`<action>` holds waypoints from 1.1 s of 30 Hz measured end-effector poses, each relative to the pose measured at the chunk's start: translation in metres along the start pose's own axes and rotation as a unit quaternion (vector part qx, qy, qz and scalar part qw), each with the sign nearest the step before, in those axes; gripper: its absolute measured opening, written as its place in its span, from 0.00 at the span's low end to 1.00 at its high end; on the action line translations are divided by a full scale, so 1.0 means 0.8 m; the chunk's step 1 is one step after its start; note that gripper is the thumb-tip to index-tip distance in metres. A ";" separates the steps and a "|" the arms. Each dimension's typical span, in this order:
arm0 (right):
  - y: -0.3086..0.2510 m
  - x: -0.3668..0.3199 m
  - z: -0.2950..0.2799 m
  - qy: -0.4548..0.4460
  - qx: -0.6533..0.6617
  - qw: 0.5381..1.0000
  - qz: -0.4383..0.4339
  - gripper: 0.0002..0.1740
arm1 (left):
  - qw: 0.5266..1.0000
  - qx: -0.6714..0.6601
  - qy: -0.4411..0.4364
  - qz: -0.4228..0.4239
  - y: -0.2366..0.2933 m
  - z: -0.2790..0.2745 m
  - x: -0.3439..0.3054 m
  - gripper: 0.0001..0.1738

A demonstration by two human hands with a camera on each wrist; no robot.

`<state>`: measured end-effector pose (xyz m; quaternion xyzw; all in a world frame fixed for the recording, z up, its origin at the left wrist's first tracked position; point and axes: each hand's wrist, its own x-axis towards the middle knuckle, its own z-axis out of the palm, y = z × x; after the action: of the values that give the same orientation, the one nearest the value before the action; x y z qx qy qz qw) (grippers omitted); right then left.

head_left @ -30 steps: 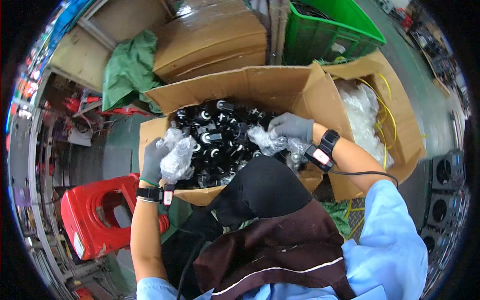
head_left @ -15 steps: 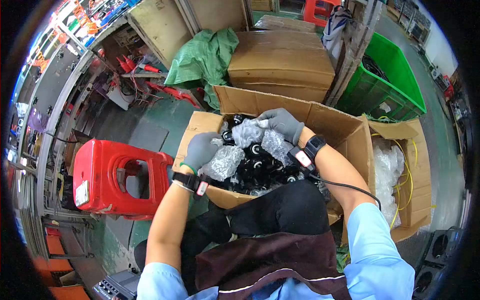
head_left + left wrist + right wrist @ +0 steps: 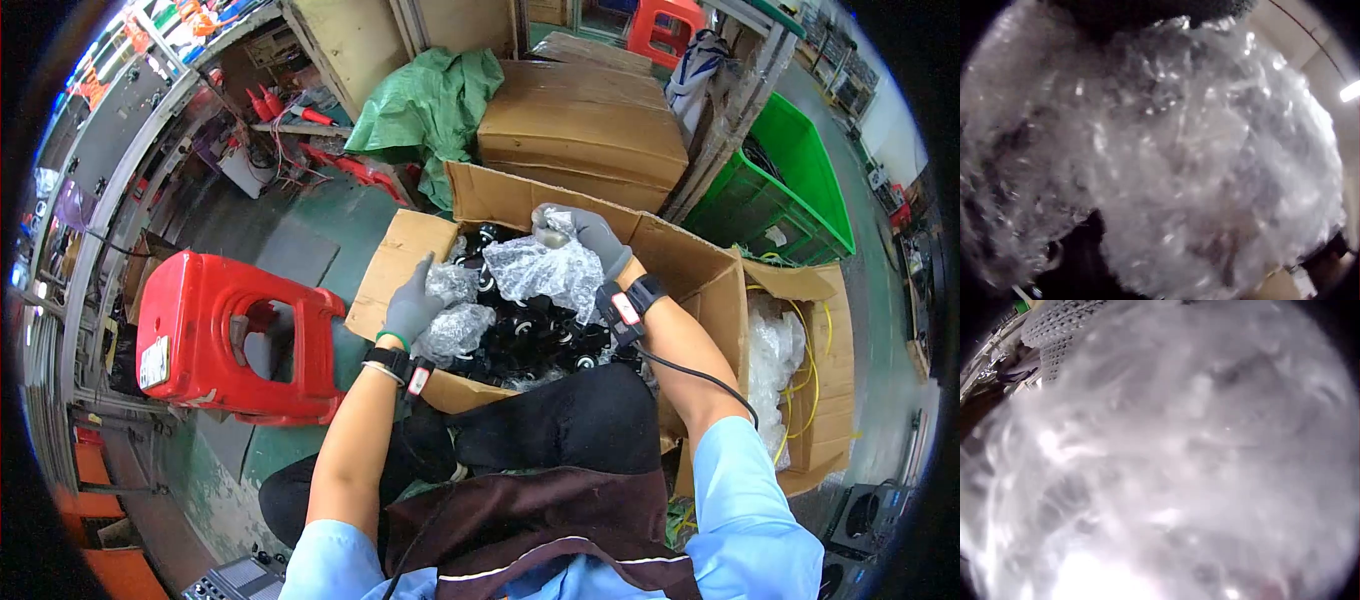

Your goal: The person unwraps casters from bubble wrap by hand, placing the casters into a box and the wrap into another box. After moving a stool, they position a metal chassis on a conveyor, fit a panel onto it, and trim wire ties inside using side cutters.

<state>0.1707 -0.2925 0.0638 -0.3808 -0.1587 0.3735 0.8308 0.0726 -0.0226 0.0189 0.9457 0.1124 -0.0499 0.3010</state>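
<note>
In the head view, a cardboard box [image 3: 398,262] holds black casters [image 3: 530,335] with white wheel centres. My gloved left hand [image 3: 412,302], at the box's left side, holds crumpled clear plastic wrap [image 3: 455,330]. Over the casters, my gloved right hand [image 3: 598,240] grips another bunch of clear plastic [image 3: 545,272], its fingers curled round the upper part. Clear plastic [image 3: 1179,150] fills most of the left wrist view and hides the fingers. Blurred plastic [image 3: 1166,444] also covers the right wrist view, with a bit of grey knit glove at the top left.
A red stool [image 3: 215,340] stands left of the box. Behind are a closed carton [image 3: 580,125] and green sheeting [image 3: 425,110]. A green crate [image 3: 790,195] stands at the back right, and a second open box [image 3: 830,370] with clear plastic and yellow strapping is at right.
The head view has swung, so the scene sits further right. My right hand has lifted its plastic, which now spreads out larger. My left hand remains by the box's left side with plastic.
</note>
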 end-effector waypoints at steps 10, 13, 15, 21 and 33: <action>-0.020 -0.006 0.014 0.047 -0.042 0.997 -0.047 0.09 | 0.972 -0.205 0.041 0.109 0.036 -0.045 0.005 0.14; -0.021 -0.009 0.014 0.018 -0.071 0.995 -0.063 0.09 | 0.923 -0.364 -0.062 0.106 -0.013 -0.010 0.031 0.15; -0.024 -0.009 0.015 0.021 -0.113 0.990 -0.078 0.09 | 0.990 0.001 0.028 0.135 -0.012 -0.002 0.025 0.23; -0.026 -0.029 -0.018 0.103 -0.193 0.973 -0.073 0.10 | 0.987 -0.041 0.138 0.070 -0.020 -0.010 -0.026 0.18; -0.020 -0.038 0.004 0.075 -0.139 0.987 -0.033 0.09 | 0.995 0.037 0.021 -0.087 0.000 0.095 -0.080 0.23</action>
<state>0.1564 -0.3200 0.0785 -0.5145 -0.1589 0.2904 0.7910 0.0088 -0.0783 -0.0323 0.9435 0.1989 -0.0605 0.2581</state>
